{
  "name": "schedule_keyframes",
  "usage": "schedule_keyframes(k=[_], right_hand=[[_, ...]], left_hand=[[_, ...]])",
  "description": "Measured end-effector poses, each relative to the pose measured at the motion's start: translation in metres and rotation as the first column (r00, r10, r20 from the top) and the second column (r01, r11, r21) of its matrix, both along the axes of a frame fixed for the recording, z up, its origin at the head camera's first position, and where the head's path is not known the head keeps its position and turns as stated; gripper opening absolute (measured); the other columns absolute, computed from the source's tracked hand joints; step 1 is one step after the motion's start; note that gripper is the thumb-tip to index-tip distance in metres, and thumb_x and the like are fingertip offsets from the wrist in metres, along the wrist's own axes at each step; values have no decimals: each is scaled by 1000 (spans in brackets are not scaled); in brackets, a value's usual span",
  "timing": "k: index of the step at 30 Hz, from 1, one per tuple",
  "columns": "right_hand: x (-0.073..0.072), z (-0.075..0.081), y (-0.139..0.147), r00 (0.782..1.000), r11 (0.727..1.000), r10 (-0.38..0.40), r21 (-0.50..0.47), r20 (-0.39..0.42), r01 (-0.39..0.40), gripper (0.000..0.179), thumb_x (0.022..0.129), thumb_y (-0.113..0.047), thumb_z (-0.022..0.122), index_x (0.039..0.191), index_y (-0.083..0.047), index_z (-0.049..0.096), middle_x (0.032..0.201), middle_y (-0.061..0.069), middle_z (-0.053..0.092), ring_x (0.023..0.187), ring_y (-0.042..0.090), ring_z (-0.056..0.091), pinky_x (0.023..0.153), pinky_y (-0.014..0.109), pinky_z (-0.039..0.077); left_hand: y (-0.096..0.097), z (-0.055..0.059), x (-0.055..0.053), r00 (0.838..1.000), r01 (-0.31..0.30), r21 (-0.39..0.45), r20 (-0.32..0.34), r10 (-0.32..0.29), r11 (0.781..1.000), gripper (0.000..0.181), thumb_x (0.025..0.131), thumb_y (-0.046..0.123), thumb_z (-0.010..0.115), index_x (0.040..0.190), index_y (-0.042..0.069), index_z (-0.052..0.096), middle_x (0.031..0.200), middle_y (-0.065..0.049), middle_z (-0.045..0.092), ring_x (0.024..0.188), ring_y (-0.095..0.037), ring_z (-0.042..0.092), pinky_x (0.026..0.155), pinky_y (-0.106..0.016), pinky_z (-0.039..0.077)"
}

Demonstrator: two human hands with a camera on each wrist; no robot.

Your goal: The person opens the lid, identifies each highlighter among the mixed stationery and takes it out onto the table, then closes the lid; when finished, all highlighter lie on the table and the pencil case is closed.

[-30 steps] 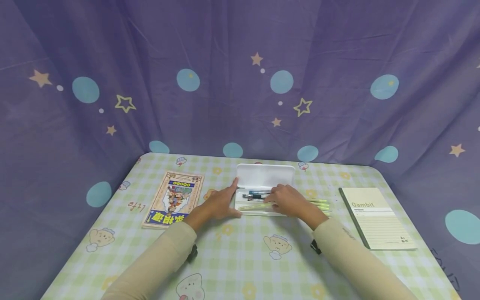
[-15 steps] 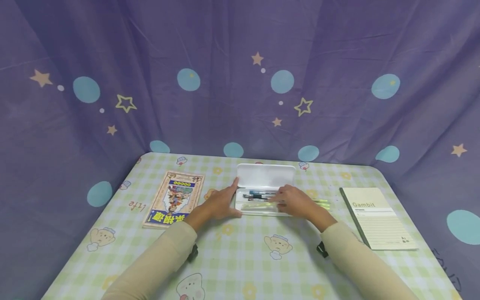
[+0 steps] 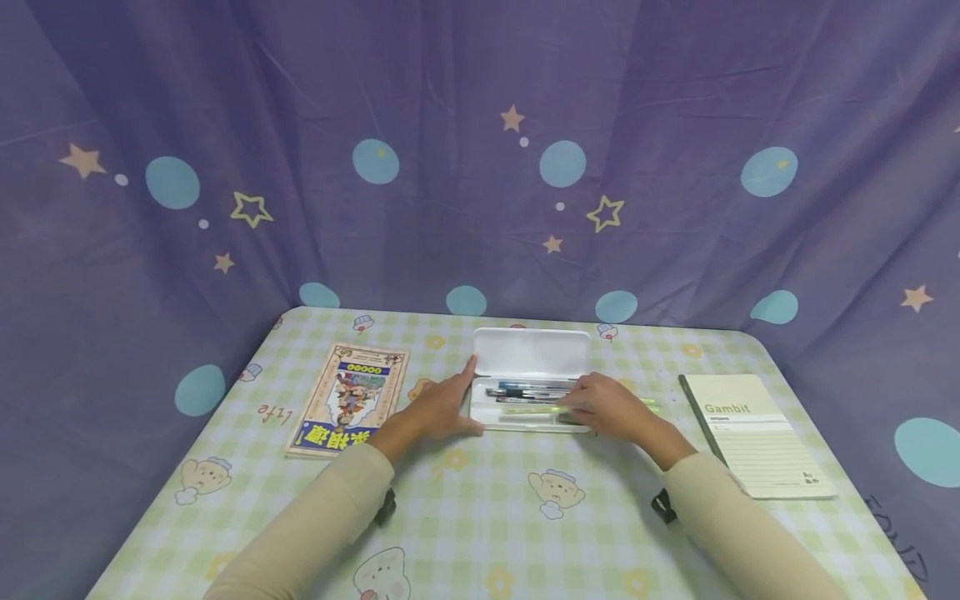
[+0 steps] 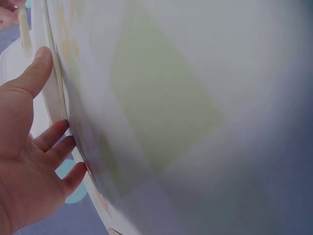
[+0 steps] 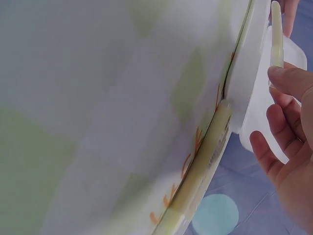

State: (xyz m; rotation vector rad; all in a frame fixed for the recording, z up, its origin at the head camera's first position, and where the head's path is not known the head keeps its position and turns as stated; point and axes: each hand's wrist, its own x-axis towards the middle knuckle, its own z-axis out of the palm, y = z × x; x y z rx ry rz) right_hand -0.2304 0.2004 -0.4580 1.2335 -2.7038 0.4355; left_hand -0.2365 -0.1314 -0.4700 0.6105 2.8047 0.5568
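Observation:
A white pencil case [image 3: 487, 421] lies with its lid [image 3: 531, 351] raised at the middle of the table. Dark and blue pens [image 3: 517, 393] lie in its tray. My right hand [image 3: 607, 406] is over the tray's right end and pinches a pale yellow pen [image 5: 277, 34] between thumb and forefinger. In the head view that pen reaches left across the tray. My left hand [image 3: 441, 406] rests against the case's left end, thumb near the front corner, fingers [image 4: 59, 150] spread and fairly straight. Another pale yellow pen [image 5: 195, 171] lies on the table right of the case, partly hidden in the head view.
A book with a colourful cover [image 3: 349, 402] lies to the left of the case. To the right lies a cream notebook [image 3: 757, 437] marked "Gambit". A checked cloth [image 3: 480, 517] covers the table, and a purple curtain [image 3: 450, 233] hangs behind it.
My right hand has slid right along the case, drawing the pale yellow pen with it. More of the dark pens now shows. My left hand has stayed in place.

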Motion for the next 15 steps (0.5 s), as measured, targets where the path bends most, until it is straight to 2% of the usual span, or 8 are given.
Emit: schedule_keyframes(k=[8, 15], right_hand=[[2, 1, 14, 1000, 1000, -9, -27, -5, 8, 28, 86, -6, 78, 113, -15, 80, 94, -1, 73, 84, 14, 63, 74, 33, 53], [5, 3, 26, 997, 996, -73, -49, 35, 74, 29, 86, -5, 78, 113, -14, 80, 97, 1, 73, 89, 17, 66, 77, 36, 55]], left_hand=[[0, 0, 0, 1000, 4, 4, 6, -4, 1000, 130, 79, 55, 83, 165, 11, -3, 164, -15, 35, 147, -34, 43, 117, -58, 33], [0, 2, 1, 1000, 3, 11, 4, -3, 1000, 129, 78, 55, 83, 165, 12, -3, 164, -15, 36, 147, -34, 44, 117, -58, 32]])
